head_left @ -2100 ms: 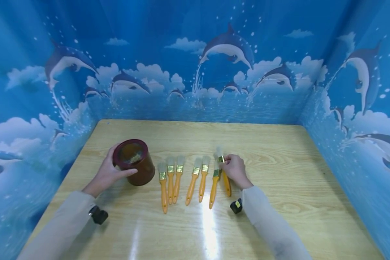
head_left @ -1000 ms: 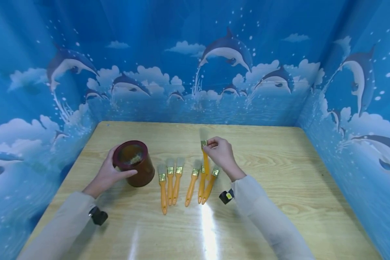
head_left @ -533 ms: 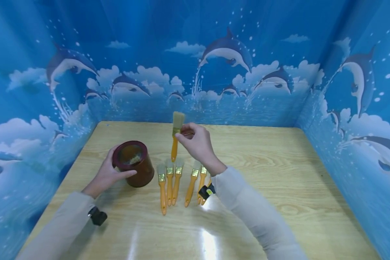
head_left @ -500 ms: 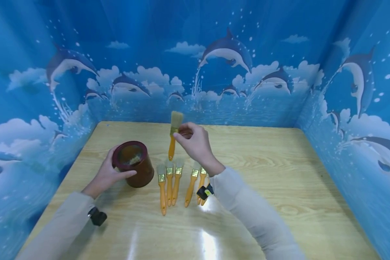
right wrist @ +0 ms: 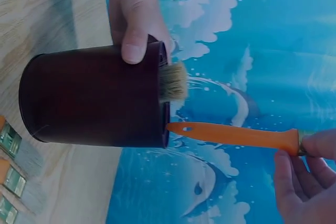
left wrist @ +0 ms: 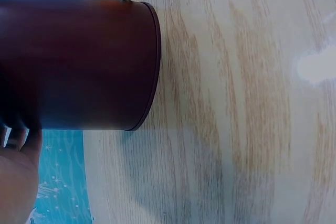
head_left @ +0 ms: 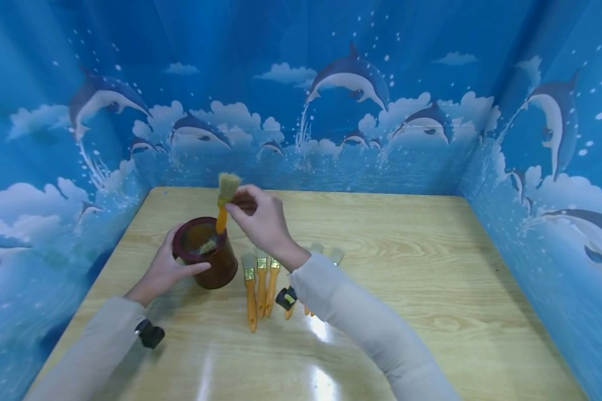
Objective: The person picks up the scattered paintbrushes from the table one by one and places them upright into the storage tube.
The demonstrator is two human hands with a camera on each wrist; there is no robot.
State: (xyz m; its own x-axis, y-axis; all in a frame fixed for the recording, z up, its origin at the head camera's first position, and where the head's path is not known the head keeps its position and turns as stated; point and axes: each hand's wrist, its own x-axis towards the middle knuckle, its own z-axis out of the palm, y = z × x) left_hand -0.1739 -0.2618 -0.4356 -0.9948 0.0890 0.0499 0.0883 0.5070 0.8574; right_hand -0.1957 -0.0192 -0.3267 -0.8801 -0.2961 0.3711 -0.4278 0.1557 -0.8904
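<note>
Orange-handled brush (head_left: 222, 209) hangs handle-down right over the mouth of the dark red pot (head_left: 208, 253), pinched at its ferrule by the right hand (head_left: 261, 223). The left hand (head_left: 163, 270) wraps round the pot's side on the wooden table (head_left: 431, 278); three brushes (head_left: 259, 278) lie just beside it.

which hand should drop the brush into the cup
Right. The right hand already pinches the brush by its ferrule, handle tip at the rim of the brown cup. The left hand grips the cup.
</note>
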